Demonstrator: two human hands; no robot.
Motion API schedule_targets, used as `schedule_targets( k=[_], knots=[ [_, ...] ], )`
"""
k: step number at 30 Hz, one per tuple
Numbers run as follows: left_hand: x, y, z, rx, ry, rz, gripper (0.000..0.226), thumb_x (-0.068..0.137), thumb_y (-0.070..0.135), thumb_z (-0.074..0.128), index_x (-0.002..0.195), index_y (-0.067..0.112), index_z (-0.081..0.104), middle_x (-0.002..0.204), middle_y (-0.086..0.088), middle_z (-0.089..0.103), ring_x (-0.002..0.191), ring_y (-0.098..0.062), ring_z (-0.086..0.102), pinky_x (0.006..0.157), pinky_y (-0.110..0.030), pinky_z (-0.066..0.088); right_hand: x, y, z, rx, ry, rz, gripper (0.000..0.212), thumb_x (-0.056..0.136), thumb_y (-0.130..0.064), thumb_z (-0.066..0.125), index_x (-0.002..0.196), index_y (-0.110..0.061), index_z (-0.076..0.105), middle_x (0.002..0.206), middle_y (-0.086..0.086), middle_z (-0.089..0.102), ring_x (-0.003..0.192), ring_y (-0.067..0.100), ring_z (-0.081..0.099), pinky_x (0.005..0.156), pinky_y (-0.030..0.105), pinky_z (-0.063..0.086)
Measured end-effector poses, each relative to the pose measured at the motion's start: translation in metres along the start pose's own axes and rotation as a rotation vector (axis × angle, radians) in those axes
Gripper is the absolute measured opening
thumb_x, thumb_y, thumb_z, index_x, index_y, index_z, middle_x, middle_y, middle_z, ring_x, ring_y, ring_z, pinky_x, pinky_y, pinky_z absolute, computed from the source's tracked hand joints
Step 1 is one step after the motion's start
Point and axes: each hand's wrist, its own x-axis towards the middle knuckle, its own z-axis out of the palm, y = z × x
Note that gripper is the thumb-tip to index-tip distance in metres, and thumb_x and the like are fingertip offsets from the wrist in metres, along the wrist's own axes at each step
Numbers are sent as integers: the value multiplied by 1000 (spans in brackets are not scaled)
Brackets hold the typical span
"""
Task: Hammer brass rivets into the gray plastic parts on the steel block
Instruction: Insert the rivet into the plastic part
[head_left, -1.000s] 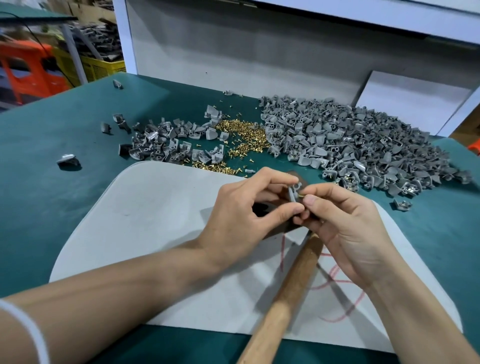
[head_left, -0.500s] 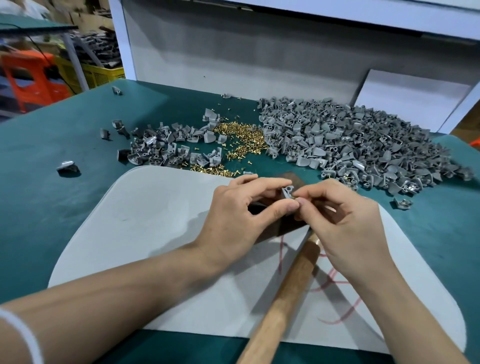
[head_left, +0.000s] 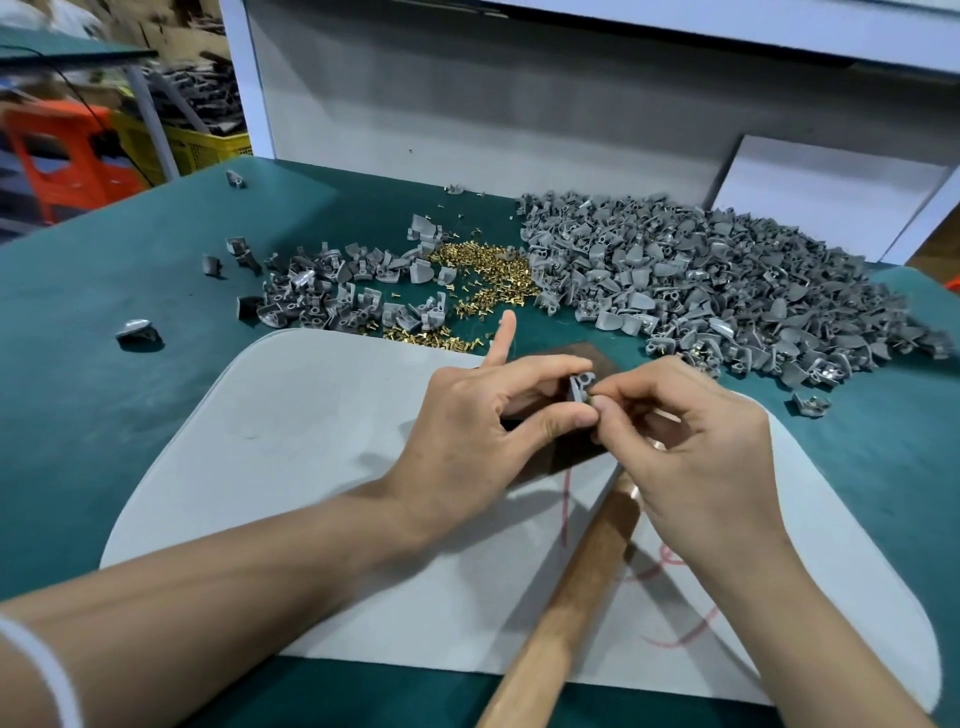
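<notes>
a wooden handle (head_left: 566, 613) is laid slantwise on a white mat (head_left: 311, 467), running from the near edge up under the right hand (head_left: 691, 441); its head is hidden. red lines are drawn on the mat beside it. past the mat's middle a gray part (head_left: 579, 387) is held between both hands, with a dark block (head_left: 576, 353) partly hidden behind them at the mat's far edge. the part is pinched by the left hand (head_left: 467, 431) between thumb and middle fingers, the forefinger stuck straight out. the right thumb and forefinger are pressed together against the part's near edge; what is nipped between them is too small to be told. the other right fingers are loosely curled. beyond the block, brass rivets (head_left: 483, 275) are strewn on the green table (head_left: 104, 415), flanked by a small heap (head_left: 332, 301) of gray parts on the left and a big heap (head_left: 727, 291) on the right.
</notes>
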Motion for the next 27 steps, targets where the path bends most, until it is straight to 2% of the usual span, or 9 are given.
schedule_targets(
  k=[2, 5, 8, 12, 19, 22, 27],
  knots=[
    [0, 0, 1, -9, 9, -8, 35, 80, 19, 69, 110, 0, 68, 69, -2, 72, 57, 10, 53, 120, -30, 16, 0, 0, 0, 65, 3, 60, 23, 77, 0, 72, 75, -22, 67, 74, -8, 65, 68, 7, 60, 63, 22, 50],
    [0, 3, 2, -4, 18, -17, 36, 80, 18, 69, 111, 0, 67, 80, -11, 75, 67, -15, 71, 120, -28, 17, 1, -1, 0, 101, 4, 89, 18, 77, -8, 72, 74, -25, 67, 74, -6, 66, 68, 10, 61, 64, 26, 50],
    [-1, 5, 2, -10, 19, -15, 35, 80, 18, 70, 111, 2, 67, 91, -7, 74, 81, -6, 71, 119, -28, 20, 2, -2, 0, 158, 8, 132, 10, 75, -17, 67, 75, -27, 67, 72, -2, 67, 67, 12, 61, 64, 27, 50],
    [0, 5, 1, -47, 11, -29, 35, 80, 19, 70, 112, 6, 66, 97, -6, 73, 87, -6, 71, 120, -30, 18, 1, -1, -1, 209, 1, 162, 16, 78, -9, 70, 75, -25, 68, 71, 3, 67, 66, 15, 61, 63, 27, 50],
    [-1, 3, 1, -21, 5, -15, 36, 80, 18, 70, 112, 2, 67, 94, -8, 73, 84, -7, 72, 120, -30, 18, 3, -2, 0, 111, 6, 101, 16, 75, -15, 68, 72, -30, 65, 71, -7, 65, 64, 9, 58, 61, 24, 48],
    [-1, 1, 1, -27, 3, -12, 36, 79, 19, 70, 111, 3, 67, 93, -7, 74, 83, -6, 72, 119, -26, 19, 3, -2, -1, 103, -1, 86, 14, 74, -12, 69, 71, -25, 66, 71, -6, 65, 64, 9, 58, 60, 25, 49],
    [-2, 0, 0, -16, -3, 5, 36, 79, 18, 71, 110, 1, 67, 92, -8, 74, 82, -1, 68, 118, -25, 21, 2, -1, -1, 126, -17, 100, 17, 74, -12, 69, 71, -27, 65, 68, -7, 64, 63, 8, 58, 60, 22, 47]
  ],
)
